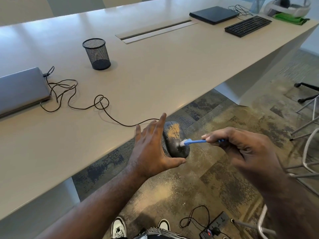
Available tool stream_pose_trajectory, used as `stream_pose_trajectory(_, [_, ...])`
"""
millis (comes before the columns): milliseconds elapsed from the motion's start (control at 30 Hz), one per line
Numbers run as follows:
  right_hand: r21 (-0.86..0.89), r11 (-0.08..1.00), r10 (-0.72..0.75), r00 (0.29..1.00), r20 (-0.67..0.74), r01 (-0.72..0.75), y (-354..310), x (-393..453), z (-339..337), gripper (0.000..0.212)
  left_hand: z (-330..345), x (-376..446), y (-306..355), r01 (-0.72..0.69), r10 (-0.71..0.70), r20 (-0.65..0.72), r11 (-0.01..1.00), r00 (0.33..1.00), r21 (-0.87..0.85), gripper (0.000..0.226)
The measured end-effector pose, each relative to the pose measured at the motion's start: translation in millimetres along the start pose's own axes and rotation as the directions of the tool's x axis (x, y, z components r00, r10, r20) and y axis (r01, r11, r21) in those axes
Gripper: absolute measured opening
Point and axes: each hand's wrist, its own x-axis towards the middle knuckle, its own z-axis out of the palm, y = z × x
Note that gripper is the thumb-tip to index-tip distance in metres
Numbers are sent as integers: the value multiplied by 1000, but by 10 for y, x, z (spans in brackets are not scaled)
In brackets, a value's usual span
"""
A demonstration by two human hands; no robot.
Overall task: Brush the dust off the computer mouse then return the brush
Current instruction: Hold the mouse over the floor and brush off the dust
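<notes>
My left hand (pixel 151 149) holds a black computer mouse (pixel 174 138) just past the table's front edge, over the floor, thumb under its near end and fingers behind it. Tan dust (pixel 174 131) covers the mouse's far half. My right hand (pixel 241 149) grips the blue handle of a small brush (pixel 191 141); its white bristles touch the middle of the mouse. The mouse's dark cable (pixel 103 107) trails left across the white table (pixel 155 75).
A black mesh pen cup (pixel 97 53) stands upright mid-table. A closed grey laptop (pixel 20 90) lies at left. A black laptop (pixel 214 14) and keyboard (pixel 248 26) sit far right. Metal chair frames (pixel 307 152) crowd the right; a power strip (pixel 215 226) lies on the dusty floor.
</notes>
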Motion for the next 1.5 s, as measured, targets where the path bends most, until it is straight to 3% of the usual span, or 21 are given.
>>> stream_pose_trajectory(300, [-2,1000,19,992,123,-19,101,-36,22,25,-22,37,-25,26,-27,-9,999,1000,-30,136])
stream_pose_trajectory(533, [44,999,23,1000,-11,-22,72,-68,-63,18,-23,35,-54,38,-38,-8,998,999,-44,136])
stream_pose_trajectory(733, [21,999,26,998,54,-27,89,-80,53,20,-23,40,-30,35,-35,-8,998,999,-53,136])
stream_pose_trajectory(933, [30,996,82,989,-121,-79,88,-67,4,21,-39,15,-41,34,-34,-3,998,999,-60,136])
stream_pose_trajectory(1033, [16,999,52,992,-113,-50,94,-67,68,13,-30,12,-18,22,-22,-7,998,1000,-66,136])
stream_pose_trajectory(1200, [-5,996,88,995,-48,-88,117,-114,54,20,-47,12,-16,23,-24,-18,997,1000,-69,136])
stream_pose_trajectory(1500, [46,996,87,986,-146,-81,68,-119,52,19,-42,-8,20,24,-25,-19,997,1000,-78,135])
